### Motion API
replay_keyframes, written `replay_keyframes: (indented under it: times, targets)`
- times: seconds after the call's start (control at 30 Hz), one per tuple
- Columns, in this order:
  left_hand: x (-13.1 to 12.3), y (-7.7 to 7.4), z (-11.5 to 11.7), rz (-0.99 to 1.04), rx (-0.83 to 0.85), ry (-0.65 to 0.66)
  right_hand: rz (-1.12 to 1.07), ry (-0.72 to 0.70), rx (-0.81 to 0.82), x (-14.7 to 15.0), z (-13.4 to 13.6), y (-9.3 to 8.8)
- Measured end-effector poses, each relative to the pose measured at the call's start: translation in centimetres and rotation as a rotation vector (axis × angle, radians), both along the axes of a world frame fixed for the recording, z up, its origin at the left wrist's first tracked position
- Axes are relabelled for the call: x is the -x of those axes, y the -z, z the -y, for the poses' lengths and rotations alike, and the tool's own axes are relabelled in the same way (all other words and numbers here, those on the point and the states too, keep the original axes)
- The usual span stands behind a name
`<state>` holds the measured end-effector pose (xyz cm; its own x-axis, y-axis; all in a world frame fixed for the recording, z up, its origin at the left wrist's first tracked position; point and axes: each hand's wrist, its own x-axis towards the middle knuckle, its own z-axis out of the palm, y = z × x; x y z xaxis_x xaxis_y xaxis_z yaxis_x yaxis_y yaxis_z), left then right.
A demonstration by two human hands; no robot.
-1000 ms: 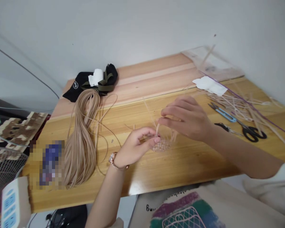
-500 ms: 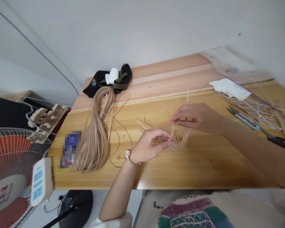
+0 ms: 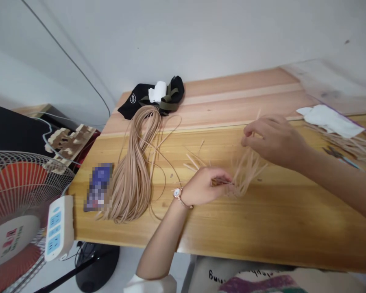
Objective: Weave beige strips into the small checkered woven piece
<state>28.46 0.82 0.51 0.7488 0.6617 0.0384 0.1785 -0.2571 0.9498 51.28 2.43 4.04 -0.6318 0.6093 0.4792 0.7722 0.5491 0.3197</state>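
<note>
My left hand (image 3: 205, 187), with a watch (image 3: 177, 193) on its wrist, pinches the near edge of a small weave of thin tan strips (image 3: 246, 171) just above the table. Loose ends fan up and to the right, and a few more stick out behind the hand. Up and to the right, my right hand (image 3: 276, 140) has its thumb and fingers closed on a strip, whose tip pokes out above the fingers. Motion blurs the strips between the hands. Left of my hands lies a thick bundle of long tan strips (image 3: 134, 171), folded over at its top.
A black bag (image 3: 137, 101) with a white paper roll (image 3: 158, 91) lies behind the bundle. White tissue (image 3: 332, 120), loose strips and partly hidden snips (image 3: 338, 154) are at right. At left are a fan (image 3: 18, 203) and a power strip (image 3: 59, 228) by the table edge.
The camera view has turned, shifting the table's things. My right hand has lifted away from my left, drawing a strip up and right. My left hand still grips the weave.
</note>
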Motion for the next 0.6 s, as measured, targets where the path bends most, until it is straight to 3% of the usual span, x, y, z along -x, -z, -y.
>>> replay_keyframes:
  times: [0.2, 0.4, 0.6]
  targets:
    - [0.8, 1.0, -0.4, 0.024, -0.01, -0.096, -0.145, -0.166, 0.367, 0.2, 0.0, 0.0]
    - [1.3, 1.2, -0.4, 0.063, -0.049, -0.138, 0.0, -0.17, 0.219, 3.1, 1.5, 0.3]
    - [1.2, 1.3, -0.3, 0.079, -0.054, -0.128, -0.1, -0.141, 0.22, 3.7, 0.9, 1.7]
